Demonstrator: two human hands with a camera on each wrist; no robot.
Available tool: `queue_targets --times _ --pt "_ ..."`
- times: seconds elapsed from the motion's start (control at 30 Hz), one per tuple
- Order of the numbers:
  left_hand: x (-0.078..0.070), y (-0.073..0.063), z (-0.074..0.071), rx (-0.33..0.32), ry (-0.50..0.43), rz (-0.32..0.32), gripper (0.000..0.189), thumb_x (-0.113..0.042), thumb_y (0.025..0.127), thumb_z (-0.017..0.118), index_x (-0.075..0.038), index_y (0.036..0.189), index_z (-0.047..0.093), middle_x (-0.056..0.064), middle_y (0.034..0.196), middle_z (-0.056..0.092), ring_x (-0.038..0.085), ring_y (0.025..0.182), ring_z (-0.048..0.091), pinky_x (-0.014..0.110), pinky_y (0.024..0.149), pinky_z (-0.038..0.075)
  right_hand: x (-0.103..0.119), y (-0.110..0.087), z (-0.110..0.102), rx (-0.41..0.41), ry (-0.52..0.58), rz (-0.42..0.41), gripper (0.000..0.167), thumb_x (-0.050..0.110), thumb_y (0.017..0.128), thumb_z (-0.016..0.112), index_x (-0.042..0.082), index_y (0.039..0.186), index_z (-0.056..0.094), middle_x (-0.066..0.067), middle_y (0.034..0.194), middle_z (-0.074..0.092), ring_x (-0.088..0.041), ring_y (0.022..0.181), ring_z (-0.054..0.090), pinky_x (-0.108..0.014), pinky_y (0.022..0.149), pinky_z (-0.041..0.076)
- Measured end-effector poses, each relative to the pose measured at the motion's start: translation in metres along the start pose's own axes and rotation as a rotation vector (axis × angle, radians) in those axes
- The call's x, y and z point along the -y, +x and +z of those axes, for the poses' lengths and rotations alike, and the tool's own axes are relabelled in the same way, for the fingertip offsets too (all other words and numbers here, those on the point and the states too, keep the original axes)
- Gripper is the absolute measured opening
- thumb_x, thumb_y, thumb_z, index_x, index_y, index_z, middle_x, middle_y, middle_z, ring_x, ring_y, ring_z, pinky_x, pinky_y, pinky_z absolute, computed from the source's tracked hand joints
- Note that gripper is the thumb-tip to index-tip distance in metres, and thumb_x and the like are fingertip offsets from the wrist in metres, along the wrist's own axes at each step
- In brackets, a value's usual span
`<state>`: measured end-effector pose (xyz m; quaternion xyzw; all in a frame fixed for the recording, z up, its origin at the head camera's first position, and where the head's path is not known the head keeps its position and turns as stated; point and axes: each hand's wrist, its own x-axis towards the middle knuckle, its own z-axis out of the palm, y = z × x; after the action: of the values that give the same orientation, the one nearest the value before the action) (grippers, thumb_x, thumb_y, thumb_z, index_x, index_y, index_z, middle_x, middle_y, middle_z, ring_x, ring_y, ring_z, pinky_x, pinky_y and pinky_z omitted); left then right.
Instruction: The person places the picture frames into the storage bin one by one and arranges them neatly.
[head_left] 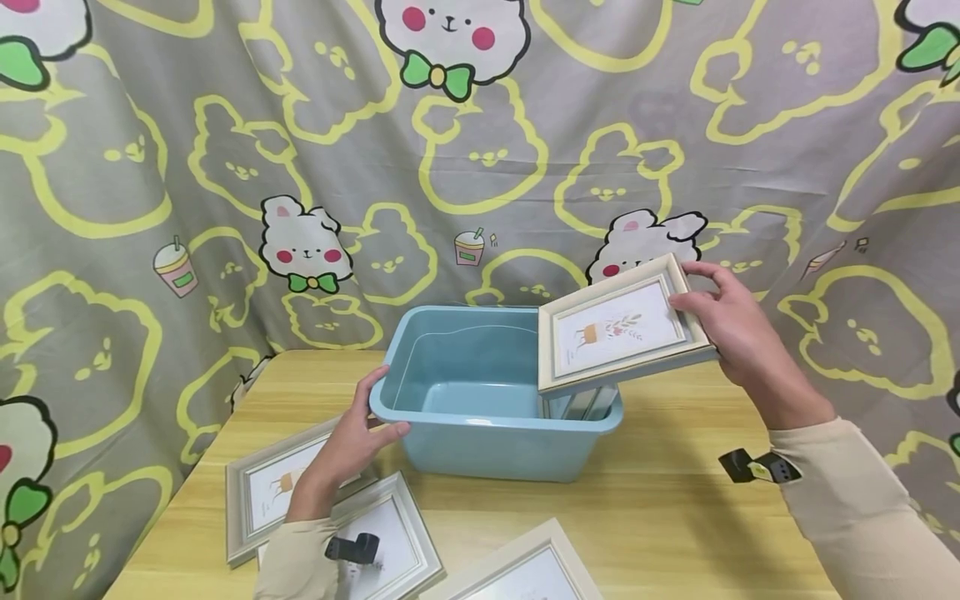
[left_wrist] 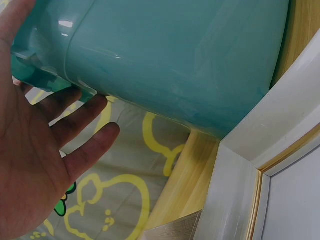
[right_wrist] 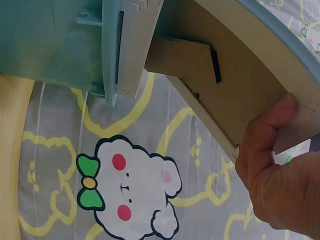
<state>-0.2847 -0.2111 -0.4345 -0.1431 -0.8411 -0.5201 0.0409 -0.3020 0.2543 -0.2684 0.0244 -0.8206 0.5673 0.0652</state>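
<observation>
Right hand (head_left: 738, 329) pinches picture frame (head_left: 615, 329), thumb on front; frame tilted above right end of basin (head_left: 495, 450). Left hand (head_left: 348, 446), fingers loosely spread, touches rim (head_left: 480, 422). Best: steady basin, keep frame clear of inner frame (head_left: 581, 406).

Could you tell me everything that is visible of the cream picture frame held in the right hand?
The cream, rectangular, wooden-looking picture frame has a stepped border around a white print of an orange-brown figure with leafy sprigs. Its brown board back carries a flap stand. It is tilted, front facing upward, above the right end of the light blue, rectangular, plastic-looking tub; whether it touches the rim is unclear. The person's right hand grips its right end, thumb on the front.
</observation>
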Motion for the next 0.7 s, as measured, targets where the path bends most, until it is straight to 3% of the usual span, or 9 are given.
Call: queue_targets --times 0.23,0.43,0.7 --pt "-0.001 0.000 0.000 -0.002 -0.001 0.002 0.087 -0.020 0.086 0.072 -0.028 0.152 0.016 0.021 0.145 0.040 0.042 0.127 0.048 0.060 0.101 0.041 0.017 0.000 0.007 -0.044 -0.224 -0.046 0.060 0.019 0.094 0.052 0.011 0.149 0.028 -0.015 0.104 0.057 -0.008 0.070 0.063 -0.031 0.060 0.056" --pt "-0.001 0.000 0.000 -0.001 0.002 0.006 0.087 -0.020 0.087 0.072 -0.027 0.152 0.015 0.021 0.145 0.040 0.042 0.128 0.048 0.059 0.101 0.041 0.031 0.000 0.014 -0.077 -0.505 -0.091 0.059 0.019 0.090 0.056 0.013 0.144 0.036 -0.017 0.095 0.061 -0.021 0.075 0.059 -0.030 0.057 0.048" --pt "0.000 0.001 0.000 -0.004 0.000 -0.002 0.087 -0.020 0.086 0.073 -0.028 0.152 0.016 0.020 0.145 0.041 0.041 0.128 0.048 0.057 0.101 0.041 0.041 0.002 0.023 -0.088 -0.634 -0.092 0.057 0.026 0.089 0.056 0.016 0.143 0.038 -0.019 0.103 0.060 -0.030 0.087 0.058 -0.031 0.055 0.044"
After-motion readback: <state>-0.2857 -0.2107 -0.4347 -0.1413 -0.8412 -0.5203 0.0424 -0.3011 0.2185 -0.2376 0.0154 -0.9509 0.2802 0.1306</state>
